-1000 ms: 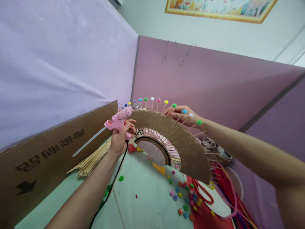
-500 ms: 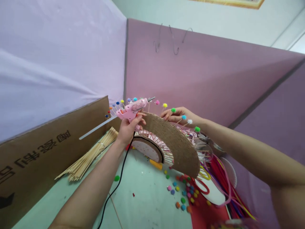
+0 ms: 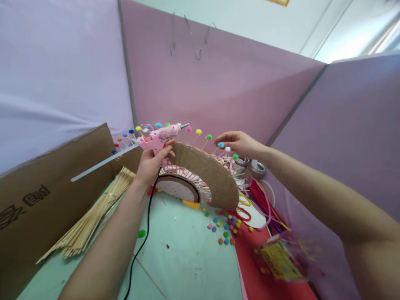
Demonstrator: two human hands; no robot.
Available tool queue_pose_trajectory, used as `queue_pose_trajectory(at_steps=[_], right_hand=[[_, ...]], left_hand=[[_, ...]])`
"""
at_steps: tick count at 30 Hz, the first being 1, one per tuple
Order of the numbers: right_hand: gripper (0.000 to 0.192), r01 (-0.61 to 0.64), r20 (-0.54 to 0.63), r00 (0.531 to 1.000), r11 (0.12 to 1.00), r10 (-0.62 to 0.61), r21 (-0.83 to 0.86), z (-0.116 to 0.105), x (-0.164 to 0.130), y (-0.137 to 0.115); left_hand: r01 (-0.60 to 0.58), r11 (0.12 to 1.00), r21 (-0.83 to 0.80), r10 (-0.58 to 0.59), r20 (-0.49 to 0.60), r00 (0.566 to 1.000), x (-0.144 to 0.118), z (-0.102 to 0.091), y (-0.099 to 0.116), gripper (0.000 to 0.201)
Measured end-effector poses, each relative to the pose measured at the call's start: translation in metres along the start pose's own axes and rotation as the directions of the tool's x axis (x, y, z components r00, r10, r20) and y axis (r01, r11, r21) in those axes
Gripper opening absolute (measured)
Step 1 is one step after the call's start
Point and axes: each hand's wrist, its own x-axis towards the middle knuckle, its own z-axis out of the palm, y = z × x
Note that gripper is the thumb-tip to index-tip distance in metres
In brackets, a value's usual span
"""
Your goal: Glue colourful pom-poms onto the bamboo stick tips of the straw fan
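Observation:
My left hand [image 3: 154, 164] is wrapped round the grip of a pink glue gun [image 3: 162, 135]. Its metal nozzle points right, and a long glue stick [image 3: 104, 167] sticks out of its back. Beneath it stands an arched brown cardboard band [image 3: 203, 168], with sticks tipped by coloured pom-poms rising along its outer edge. My right hand [image 3: 239, 143] is behind the right end of that row, its fingers bent and parted. The blue pom-pom [image 3: 221, 145] and white pom-pom [image 3: 228, 149] overlap it in view; contact is unclear. Inside the arch is a dotted half-round panel [image 3: 176, 188].
A bundle of wooden sticks [image 3: 93, 216] lies beside a cardboard sheet [image 3: 53, 183] at left. Loose pom-poms [image 3: 226, 234], red paper [image 3: 250, 262] and a blurred plastic packet [image 3: 279, 260] are at right, with pipe cleaners [image 3: 265, 204] behind. A black cord [image 3: 148, 221] crosses the table.
The view has turned to the right. My right hand has moved off the band's top edge to beside the blue and white pom-poms. My left hand still holds the glue gun.

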Motion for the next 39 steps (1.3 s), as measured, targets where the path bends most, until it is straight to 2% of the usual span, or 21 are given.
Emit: queue_pose_trajectory(at_steps=[3,5,7,10,11,13,14,16,19,22,29,39], right_hand=[[0.010,-0.014,-0.221,0.975,0.997,-0.004,-0.082,-0.016,-0.030,-0.013],[0.010,-0.016,-0.316,0.948,0.984,-0.041,-0.177,-0.018,-0.061,-0.029],[0.009,-0.005,-0.398,0.911,0.965,-0.104,-0.263,-0.009,-0.100,-0.047],[0.012,-0.009,-0.521,0.839,0.953,-0.158,-0.303,0.025,-0.161,-0.059],[0.013,-0.030,-0.556,0.819,0.957,-0.143,-0.290,0.041,-0.180,-0.057],[0.017,-0.122,-0.575,0.817,0.967,-0.030,-0.224,0.072,-0.210,-0.039],[0.019,-0.179,-0.566,0.823,0.967,0.045,-0.182,0.087,-0.221,-0.024],[0.021,-0.264,-0.581,0.801,0.957,0.146,-0.124,0.111,-0.235,0.012],[0.022,-0.376,-0.530,0.798,0.924,0.286,-0.068,0.132,-0.236,0.062],[0.024,-0.380,-0.541,0.786,0.924,0.298,-0.043,0.141,-0.223,0.090],[0.025,-0.312,-0.482,0.835,0.950,0.267,-0.015,0.154,-0.188,0.100],[0.029,-0.266,-0.462,0.846,0.962,0.266,0.067,0.152,-0.188,0.101]], left_hand=[[-0.023,1.000,-0.009,0.023,-0.010,1.000,0.001,0.000,0.001,0.030],[-0.055,0.998,0.018,0.055,0.008,0.998,0.001,0.001,0.002,0.027],[-0.088,0.995,0.052,0.087,0.034,0.996,0.001,0.002,0.003,0.025],[-0.116,0.992,0.057,0.114,0.031,0.993,0.002,0.004,0.002,0.027],[-0.123,0.991,0.049,0.122,0.019,0.992,0.002,0.004,0.001,0.029],[-0.135,0.990,0.041,0.135,0.000,0.991,0.004,0.004,-0.001,0.032],[-0.142,0.989,0.042,0.142,-0.004,0.990,0.005,0.004,-0.003,0.033],[-0.152,0.987,0.047,0.152,-0.011,0.988,0.006,0.004,-0.005,0.035],[-0.171,0.984,0.048,0.173,-0.020,0.985,0.006,0.007,-0.009,0.038],[-0.206,0.976,0.063,0.208,-0.025,0.978,0.004,0.011,-0.012,0.039],[-0.214,0.963,0.162,0.225,-0.051,0.973,-0.011,0.026,-0.009,0.031],[-0.229,0.904,0.361,0.287,-0.115,0.951,-0.054,0.033,0.006,0.026]])
